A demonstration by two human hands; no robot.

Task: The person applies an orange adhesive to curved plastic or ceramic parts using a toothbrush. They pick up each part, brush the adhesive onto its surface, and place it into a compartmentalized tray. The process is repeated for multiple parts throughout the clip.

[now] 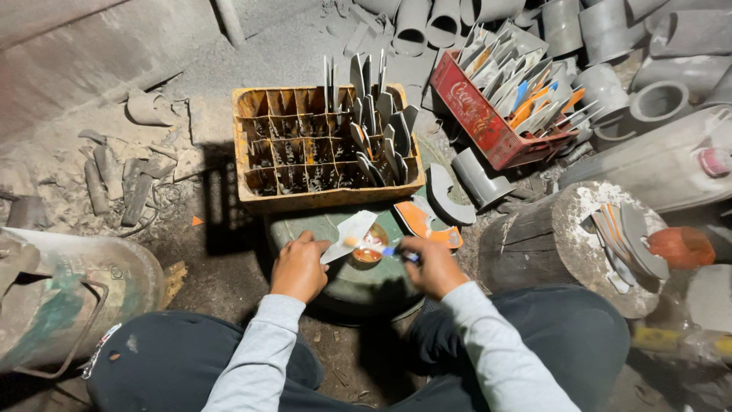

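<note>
Reaching forward from grey sleeves, both hands met over a round green drum lid (358, 286) that served as the worktop between the person's knees. The left hand (299, 267) was curled, its fingers pinching the lower edge of a pale, curved cut plastic piece (349, 233) held tilted above the lid. The right hand (433, 265) was closed around a small brush with a blue handle (379, 248), whose tip pointed left toward the plastic piece and hovered over a small round tin of orange-brown paste (368, 254) sitting on the lid. Just beyond the tin, an orange-and-white curved piece (424, 221) lay on the lid's far edge. Behind that stood a yellow divided crate (324, 145) whose right-hand cells held upright grey blades of cut plastic, while its left cells showed dark. Farther right, a red bottle crate (488, 114) was packed with more such pieces, grey, white, orange and blue, standing on edge. A stump-like round block (557, 236) at the right carried a small stack of curved pieces (629, 244). Grey pipe sections (610, 46) were heaped along the top of the view, and a dented metal can (69, 297) stood at the left on the dusty floor.
</note>
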